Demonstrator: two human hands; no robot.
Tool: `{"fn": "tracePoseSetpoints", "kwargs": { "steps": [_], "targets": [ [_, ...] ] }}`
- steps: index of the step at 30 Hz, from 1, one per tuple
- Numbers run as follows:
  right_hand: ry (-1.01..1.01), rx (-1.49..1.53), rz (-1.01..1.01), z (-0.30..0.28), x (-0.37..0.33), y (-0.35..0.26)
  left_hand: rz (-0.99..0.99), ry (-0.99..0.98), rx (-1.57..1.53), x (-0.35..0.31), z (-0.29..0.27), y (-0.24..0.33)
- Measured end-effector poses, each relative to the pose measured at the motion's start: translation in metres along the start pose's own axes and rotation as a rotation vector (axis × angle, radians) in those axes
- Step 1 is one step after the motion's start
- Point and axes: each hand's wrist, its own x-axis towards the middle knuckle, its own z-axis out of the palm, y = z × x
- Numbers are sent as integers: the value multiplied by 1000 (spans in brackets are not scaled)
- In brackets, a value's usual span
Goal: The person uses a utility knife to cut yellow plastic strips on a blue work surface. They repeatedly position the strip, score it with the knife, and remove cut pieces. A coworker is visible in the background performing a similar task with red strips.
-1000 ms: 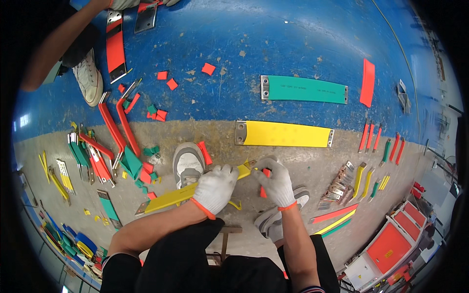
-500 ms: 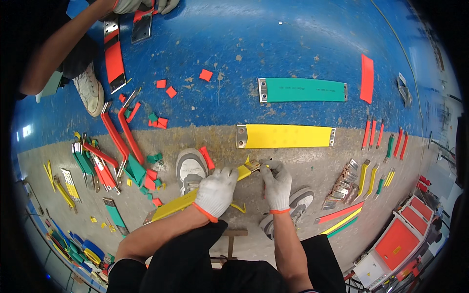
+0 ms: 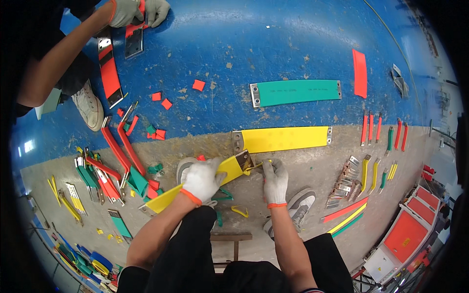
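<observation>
My left hand [image 3: 201,180], in a white work glove with an orange cuff, is closed around a flat metal bar in a yellow sleeve [image 3: 231,169]. The bar slants up to the right, its bare end with a hole [image 3: 244,159] toward my other hand. A thin yellow strip [image 3: 257,166] hangs off the sleeve's edge there. Pinching that strip is my gloved right hand [image 3: 275,183]; whether a tool is also in its fingers I cannot tell. Beyond them on the floor lie a yellow-sleeved bar [image 3: 286,139] and a green-sleeved one [image 3: 298,93].
Red-sleeved bars [image 3: 131,144] and coloured scraps lie at left. Bare metal pieces [image 3: 343,184] and thin sleeved bars [image 3: 365,173] lie at right. A co-worker's gloved hands [image 3: 139,12] handle a red-sleeved bar at upper left. My shoe [image 3: 299,205] stands near a yellow offcut [image 3: 240,211].
The held bar has turned, showing its broad face, and its bare end has risen. My left hand shifted left with it. Green scraps beneath have come into sight.
</observation>
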Motion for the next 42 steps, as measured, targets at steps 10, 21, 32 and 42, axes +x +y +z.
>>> {"fn": "tracePoseSetpoints", "kwargs": {
  "steps": [10,21,32,42],
  "targets": [
    [-51,45,49,-11,-13,5,15,-44,-71,13,14,-23],
    [-82,-238,-29,-11,-22,-14,59,7,245,-3,44,4],
    [91,231,106,-22,-42,45,43,-111,391,1,40,8],
    [61,-1124,-76,-47,-31,49,-12,-178,353,4,42,7]
  ]
}}
